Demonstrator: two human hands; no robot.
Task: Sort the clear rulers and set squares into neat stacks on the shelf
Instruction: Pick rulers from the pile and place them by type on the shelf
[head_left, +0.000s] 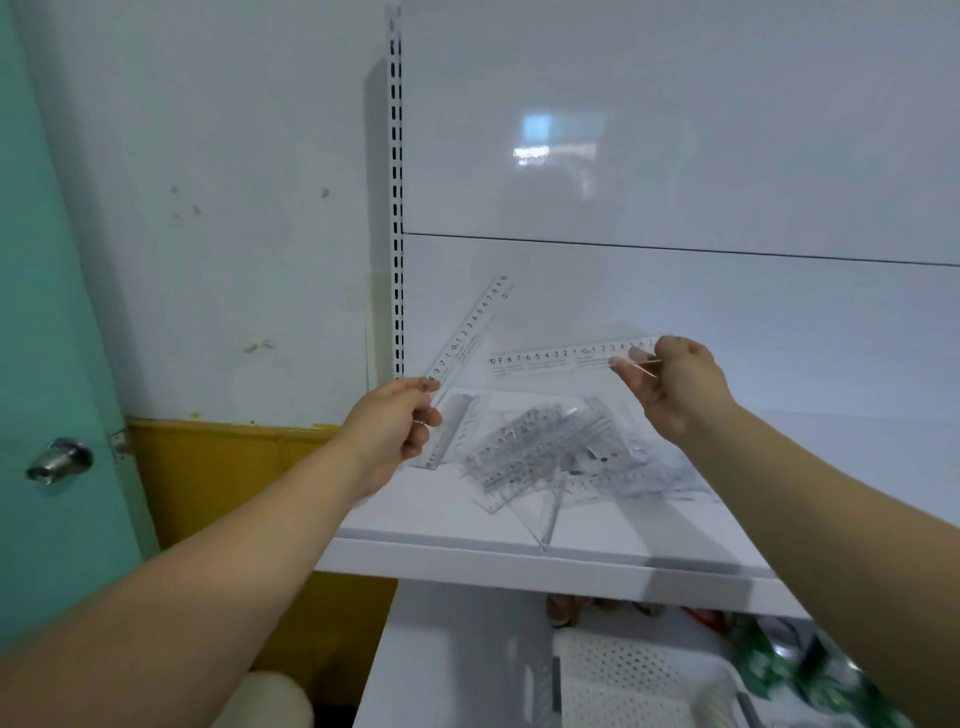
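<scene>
While both hands were raised above the shelf (519, 558), each one pinched a clear ruler by one end. The left hand (395, 426) had its thumb pressed on the lower end of the left ruler (470, 335), with the other fingers curled beneath it. From that grip the ruler slanted up and to the right, its free end in front of the white back panel (675, 130). The right hand (675, 387) clamped the right end of the right ruler (563, 356) between thumb and fingertips (626, 364). That ruler ran nearly level towards the left, so its far end came near the slanted ruler but stayed apart from it. Both held rulers were clear of the shelf surface.

Below and between the hands, a loose pile of clear rulers and set squares (540, 457) lay criss-crossed on the shelf, and one set-square corner reached the front lip. A slotted upright (396, 208) stood at the left edge of the shelf. Further left were a teal door (47, 260) with a metal knob (60, 460), while a white perforated basket (623, 675) sat below the shelf.
</scene>
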